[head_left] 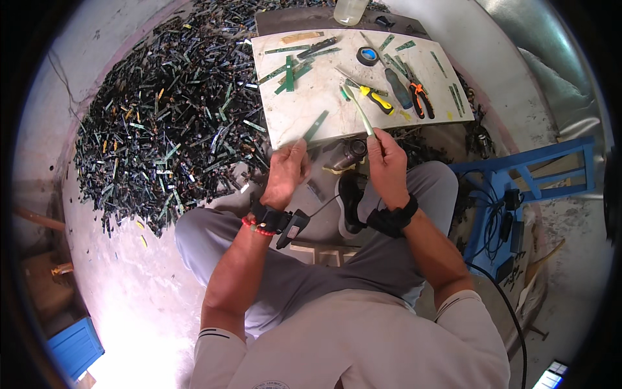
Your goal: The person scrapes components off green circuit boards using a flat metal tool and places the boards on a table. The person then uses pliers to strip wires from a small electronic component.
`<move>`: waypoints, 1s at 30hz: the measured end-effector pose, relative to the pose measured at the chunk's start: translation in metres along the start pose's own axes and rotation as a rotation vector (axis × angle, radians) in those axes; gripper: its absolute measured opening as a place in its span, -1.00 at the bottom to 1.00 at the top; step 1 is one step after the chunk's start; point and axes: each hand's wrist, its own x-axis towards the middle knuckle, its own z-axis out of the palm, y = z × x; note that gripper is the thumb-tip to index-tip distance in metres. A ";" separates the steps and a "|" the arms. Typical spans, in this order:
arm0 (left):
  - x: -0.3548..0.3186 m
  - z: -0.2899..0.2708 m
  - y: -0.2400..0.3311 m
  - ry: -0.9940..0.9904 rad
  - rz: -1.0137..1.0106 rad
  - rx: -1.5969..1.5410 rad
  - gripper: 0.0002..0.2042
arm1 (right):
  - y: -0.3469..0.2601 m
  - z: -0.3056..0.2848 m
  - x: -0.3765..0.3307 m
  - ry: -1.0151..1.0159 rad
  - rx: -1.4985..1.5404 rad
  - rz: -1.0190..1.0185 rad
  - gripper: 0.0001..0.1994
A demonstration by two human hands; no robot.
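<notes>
A heap of dark strips (168,129) is spread left of a pale tabletop (285,113). By the right hand (390,167), closed narrowly, a pale toothbrush (363,113) is gripped; by the left hand (287,170), a green strip (315,126) is pinched, over the tabletop's near edge.

Pale walls (508,65) are seen at ten and two o'clock. The pale floor (123,272) is flooded with bright light between seven and eight. A white tabletop (321,94) is set toward one; blue slatted furniture (487,223) is placed at three.
</notes>
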 end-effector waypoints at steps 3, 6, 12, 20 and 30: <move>0.003 0.001 -0.004 0.033 0.086 0.125 -0.56 | 0.009 0.013 0.007 -0.074 0.107 0.124 -0.71; 0.002 0.009 -0.004 0.122 0.331 0.397 -0.55 | 0.007 0.021 0.019 -0.186 0.260 0.312 -0.70; -0.010 0.020 0.009 0.137 0.406 0.755 -0.65 | 0.004 0.044 0.019 -0.252 0.255 0.369 -0.68; -0.011 0.020 0.008 0.027 0.481 0.706 -0.61 | -0.001 0.049 0.017 -0.289 0.409 0.446 -0.77; -0.006 0.011 0.008 -0.199 -0.009 -0.026 -0.58 | -0.009 0.044 0.018 -0.418 0.761 0.699 -0.84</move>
